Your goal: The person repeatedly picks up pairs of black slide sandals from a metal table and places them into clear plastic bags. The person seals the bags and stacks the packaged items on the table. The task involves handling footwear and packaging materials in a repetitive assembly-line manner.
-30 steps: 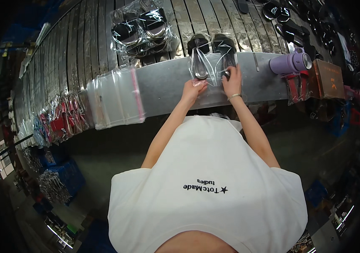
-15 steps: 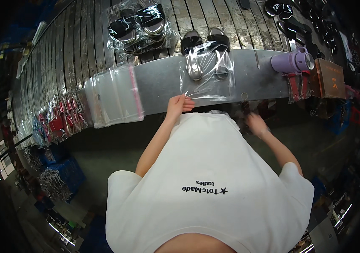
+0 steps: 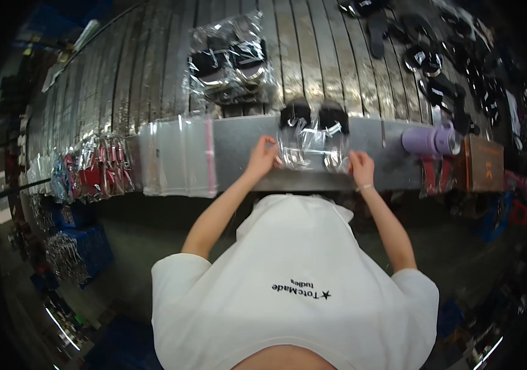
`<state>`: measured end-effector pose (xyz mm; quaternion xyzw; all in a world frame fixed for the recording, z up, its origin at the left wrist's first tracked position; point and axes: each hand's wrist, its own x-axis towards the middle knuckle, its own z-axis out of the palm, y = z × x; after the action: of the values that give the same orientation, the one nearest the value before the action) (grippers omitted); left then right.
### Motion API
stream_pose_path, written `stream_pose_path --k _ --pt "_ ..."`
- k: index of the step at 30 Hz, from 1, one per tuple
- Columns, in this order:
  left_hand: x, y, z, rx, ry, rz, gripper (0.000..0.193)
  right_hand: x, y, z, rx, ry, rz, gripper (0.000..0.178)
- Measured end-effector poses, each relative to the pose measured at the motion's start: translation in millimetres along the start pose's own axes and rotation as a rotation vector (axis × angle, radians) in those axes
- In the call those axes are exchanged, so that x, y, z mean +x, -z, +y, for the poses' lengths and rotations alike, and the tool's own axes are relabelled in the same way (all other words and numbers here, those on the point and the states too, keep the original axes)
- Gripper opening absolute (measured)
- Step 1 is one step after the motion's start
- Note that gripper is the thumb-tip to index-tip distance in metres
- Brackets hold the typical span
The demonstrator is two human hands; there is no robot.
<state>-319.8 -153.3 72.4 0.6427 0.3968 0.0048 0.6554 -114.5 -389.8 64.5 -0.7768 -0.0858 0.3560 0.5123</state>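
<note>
A clear, glossy plastic bag (image 3: 307, 150) covers at least the near ends of two black-strapped sandals (image 3: 333, 120) across the grey tabletop's far edge. Your right hand (image 3: 361, 166) pinches its right edge; your left hand (image 3: 263, 156) curls alongside, grip unclear. The film is probably light, slippery: hold both side edges.

Black slippers (image 3: 333, 118) with blurry backs under the shiny bag (image 3: 303, 161), legs hidden by the white shirt (image 3: 300, 259), neck (image 3: 285, 361) cut off below
</note>
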Motion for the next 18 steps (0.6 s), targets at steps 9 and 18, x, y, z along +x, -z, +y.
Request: stream_pose_path --k 9,18 --pt "-44 63 156 -0.361 -0.336 -0.049 0.019 -9 -36 -194 0.575 0.014 -0.259 0.015" --pt "100 234 120 0.107 -0.337 0.438 0.018 179 -225 -221 0.009 0.27 -0.374 0.049"
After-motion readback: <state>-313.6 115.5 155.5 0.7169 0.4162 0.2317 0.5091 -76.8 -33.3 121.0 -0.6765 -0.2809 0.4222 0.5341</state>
